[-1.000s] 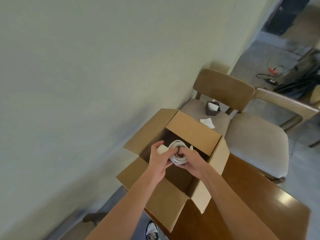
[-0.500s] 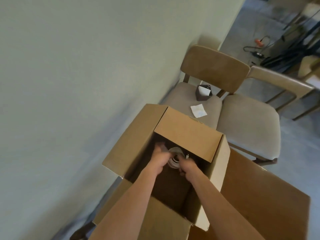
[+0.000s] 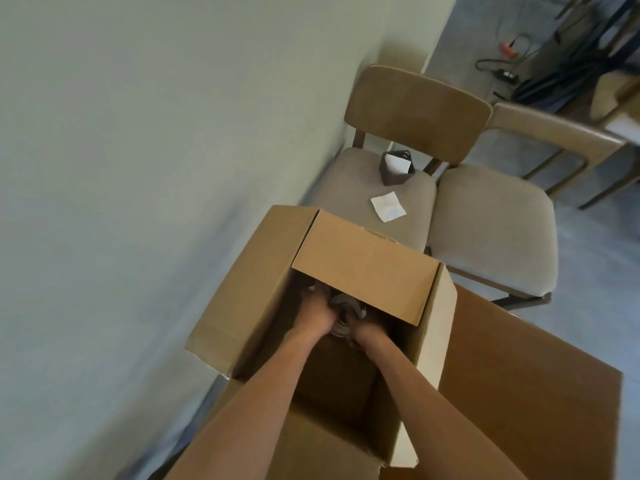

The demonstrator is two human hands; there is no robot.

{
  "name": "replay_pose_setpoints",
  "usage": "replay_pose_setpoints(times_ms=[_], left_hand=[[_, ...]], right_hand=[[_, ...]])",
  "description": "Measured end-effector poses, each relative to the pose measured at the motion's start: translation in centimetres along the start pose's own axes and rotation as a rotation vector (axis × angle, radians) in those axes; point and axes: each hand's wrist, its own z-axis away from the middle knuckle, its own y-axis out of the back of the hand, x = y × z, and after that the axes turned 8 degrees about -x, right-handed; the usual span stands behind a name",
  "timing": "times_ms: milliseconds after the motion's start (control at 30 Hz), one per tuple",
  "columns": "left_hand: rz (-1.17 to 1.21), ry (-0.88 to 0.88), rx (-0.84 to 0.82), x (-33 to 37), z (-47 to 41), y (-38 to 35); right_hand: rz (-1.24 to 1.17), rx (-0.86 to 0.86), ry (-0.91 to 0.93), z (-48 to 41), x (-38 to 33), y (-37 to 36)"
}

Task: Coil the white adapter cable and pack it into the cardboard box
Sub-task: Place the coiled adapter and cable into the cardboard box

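The open cardboard box [image 3: 367,271] stands on the brown table with its flaps spread. Both my arms reach deep inside it. My left hand [image 3: 317,315] and my right hand [image 3: 365,334] together hold the coiled white adapter cable [image 3: 343,315], which looks grey in the box's shadow, low inside near the far wall. The far flap leans over the opening and hides the top of the coil and my fingertips. The white adapter block is barely visible beside my left hand.
The brown table [image 3: 519,393] runs to the right of the box. Beyond it stand two padded wooden chairs [image 3: 491,230]; the left one carries a small dark pouch [image 3: 396,169] and a white paper [image 3: 388,206]. A wall lies close on the left. Cables litter the floor far right.
My hands have gone from above the box opening down into the box with the coil. The camera has leaned forward and lower over the box.
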Motion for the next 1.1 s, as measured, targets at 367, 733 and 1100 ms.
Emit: replay_pose_setpoints(times_ms=[367,733,1100], left_hand=[[-0.593,-0.024,0.164,-2.4,2.3,-0.8],[-0.87,-0.086,0.17,-1.9,3.7,-0.6],[-0.536,-0.145,0.23,-2.0,3.2,0.4]], right_hand=[[0.135,0.112,0.174,1.0,1.4,-1.7],[0.374,0.319,0.209,1.9,2.2,-1.7],[0.438,0.374,0.272,0.8,2.0,-0.8]])
